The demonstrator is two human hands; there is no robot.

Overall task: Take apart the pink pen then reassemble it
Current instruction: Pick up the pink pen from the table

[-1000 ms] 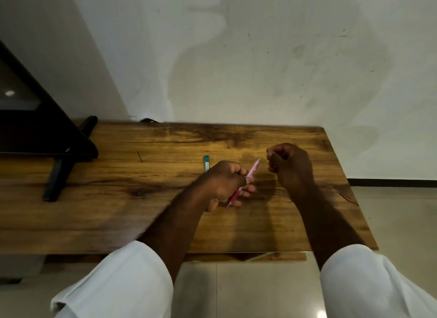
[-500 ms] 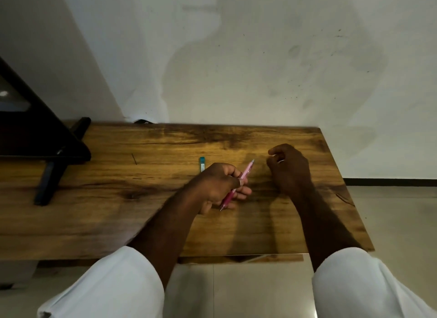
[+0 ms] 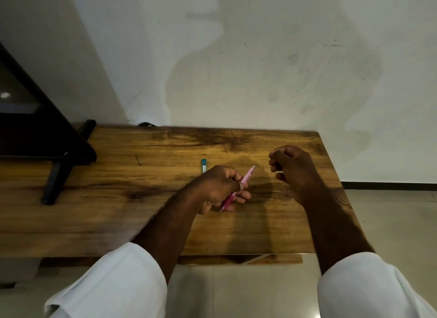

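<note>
The pink pen (image 3: 247, 178) is held in my left hand (image 3: 216, 187) over the middle of the wooden table (image 3: 142, 199). It slants from lower left to upper right, its darker pink tip near my palm and its pale top end sticking out toward the right. My right hand (image 3: 290, 168) hovers a short way to the right of the pen's top end, fingers curled loosely, touching nothing I can see. Whether it hides a small part, I cannot tell.
A small teal pen-like item (image 3: 203, 168) lies on the table just behind my left hand. A black monitor with its stand (image 3: 56, 175) occupies the table's left end. The wall stands right behind the table; tiled floor lies to the right.
My right hand has lifted slightly and its fingers have loosened from a tighter fist. The left hand and pen stay nearly in place.
</note>
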